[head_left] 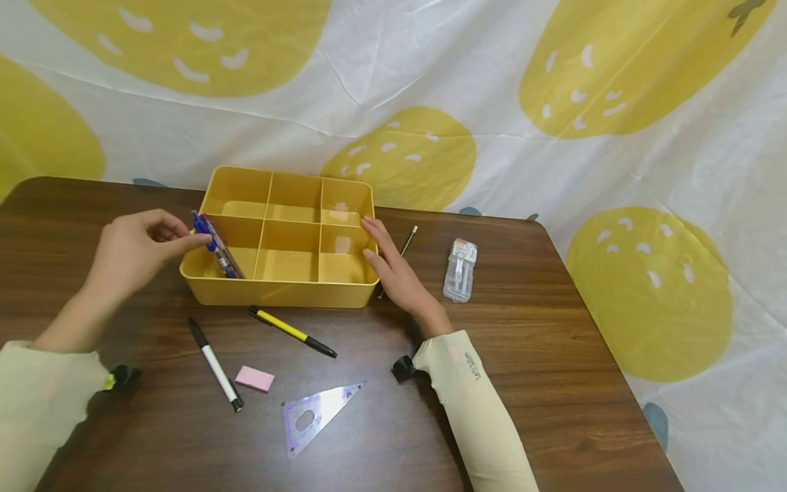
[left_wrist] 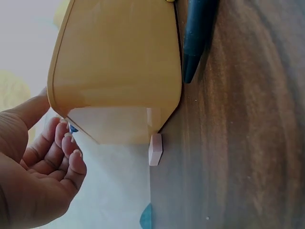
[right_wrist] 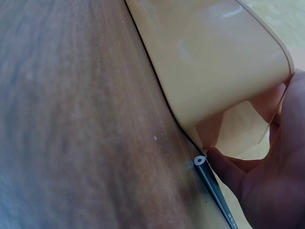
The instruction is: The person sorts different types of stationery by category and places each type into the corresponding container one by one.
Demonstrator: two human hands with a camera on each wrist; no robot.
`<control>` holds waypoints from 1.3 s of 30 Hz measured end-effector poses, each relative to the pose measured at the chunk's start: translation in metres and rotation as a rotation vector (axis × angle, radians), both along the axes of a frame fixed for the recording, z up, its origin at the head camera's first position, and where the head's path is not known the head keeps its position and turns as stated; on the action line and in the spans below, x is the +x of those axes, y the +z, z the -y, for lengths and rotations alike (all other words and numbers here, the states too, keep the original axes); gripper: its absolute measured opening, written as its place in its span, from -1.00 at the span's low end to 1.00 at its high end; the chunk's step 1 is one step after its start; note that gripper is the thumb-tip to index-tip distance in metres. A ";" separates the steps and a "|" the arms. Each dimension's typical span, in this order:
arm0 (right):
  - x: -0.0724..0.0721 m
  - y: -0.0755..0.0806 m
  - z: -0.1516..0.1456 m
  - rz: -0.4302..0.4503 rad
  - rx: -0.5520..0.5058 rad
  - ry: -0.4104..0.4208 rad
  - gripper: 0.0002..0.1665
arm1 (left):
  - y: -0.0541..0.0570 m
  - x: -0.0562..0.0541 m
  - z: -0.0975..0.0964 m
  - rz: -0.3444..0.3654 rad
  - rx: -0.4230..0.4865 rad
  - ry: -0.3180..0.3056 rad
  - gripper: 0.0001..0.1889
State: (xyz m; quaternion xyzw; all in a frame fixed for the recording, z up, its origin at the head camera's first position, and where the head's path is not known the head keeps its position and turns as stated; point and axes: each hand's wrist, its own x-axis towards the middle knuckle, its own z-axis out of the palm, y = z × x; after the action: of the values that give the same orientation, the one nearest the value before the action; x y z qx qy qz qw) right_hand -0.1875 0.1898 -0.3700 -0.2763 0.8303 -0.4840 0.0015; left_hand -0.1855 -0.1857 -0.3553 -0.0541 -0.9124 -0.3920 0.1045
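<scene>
Left of centre, our left hand point(head_left: 134, 247) pinches slim blue plastic pens point(head_left: 218, 247) inside the yellow plastic box point(head_left: 283, 294) our right hand point(head_left: 398, 277) grips; pink rectangular eraser point(head_left: 255, 378) lies outside.

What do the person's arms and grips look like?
Left grip and right grip: bare, ungloved. Left sleeve and right sleeve: pale cream, dark lettering on the right. Small black device at each sleeve's end; yellow-green bit beside the left one.

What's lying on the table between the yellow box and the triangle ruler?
A yellow-and-black pen lies between the box and the ruler; the head view shows it.
</scene>
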 end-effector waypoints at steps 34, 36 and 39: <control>0.001 0.001 0.000 0.013 -0.006 -0.006 -0.42 | -0.024 0.036 0.029 0.154 0.107 -0.268 -0.77; 0.001 0.001 0.000 0.014 -0.008 -0.003 -0.42 | -0.026 0.038 0.028 0.141 0.131 -0.332 -0.78; 0.001 0.001 0.000 0.018 -0.002 -0.003 -0.42 | -0.027 0.041 0.025 0.128 0.176 -0.434 -0.78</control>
State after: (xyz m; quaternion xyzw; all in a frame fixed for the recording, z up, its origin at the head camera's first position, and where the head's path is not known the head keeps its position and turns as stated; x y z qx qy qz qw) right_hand -0.1864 0.1902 -0.3689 -0.2705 0.8303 -0.4873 0.0079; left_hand -0.1443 -0.2111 -0.3827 -0.2146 -0.8466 -0.4857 -0.0357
